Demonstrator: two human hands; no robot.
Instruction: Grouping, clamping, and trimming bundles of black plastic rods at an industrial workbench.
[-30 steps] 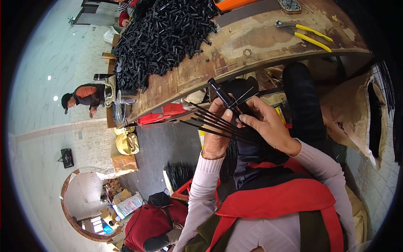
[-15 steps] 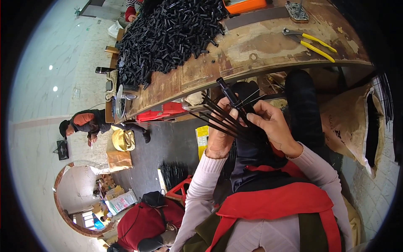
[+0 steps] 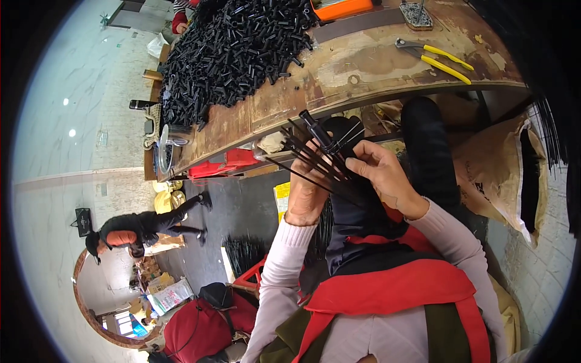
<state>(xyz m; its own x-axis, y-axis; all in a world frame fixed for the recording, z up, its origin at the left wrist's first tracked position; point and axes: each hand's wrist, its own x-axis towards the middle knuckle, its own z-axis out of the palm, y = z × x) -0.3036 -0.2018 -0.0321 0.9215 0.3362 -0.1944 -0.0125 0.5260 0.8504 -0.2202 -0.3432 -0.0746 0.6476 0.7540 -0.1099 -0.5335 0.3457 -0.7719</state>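
Observation:
A black tubular part with a ringed collar [image 3: 316, 129] is held upright and tilted above my lap, just off the table's near edge. My left hand [image 3: 306, 196] is closed around its lower part and a bundle of thin black rods [image 3: 305, 156] that fan out to the left. Thin shiny wires stick out from the collar on the right side. My right hand [image 3: 390, 176] is closed, thumb and forefinger pinched beside the collar at the rods' right side. What exactly sits between those fingertips is too small to make out.
On the wooden table [image 3: 266, 112] lie a large pile of short black tubes [image 3: 236, 60], yellow-handled pliers [image 3: 446, 70], an orange tray [image 3: 345, 8] and a small tin [image 3: 416, 16]. A paper sack [image 3: 481, 172] stands right. At left, a person [image 3: 139, 227] walks.
The view has shifted a little, so table and hands appear further left. Both hands keep their grip on the tubular part and rods. The person at left has moved and now strides across the floor.

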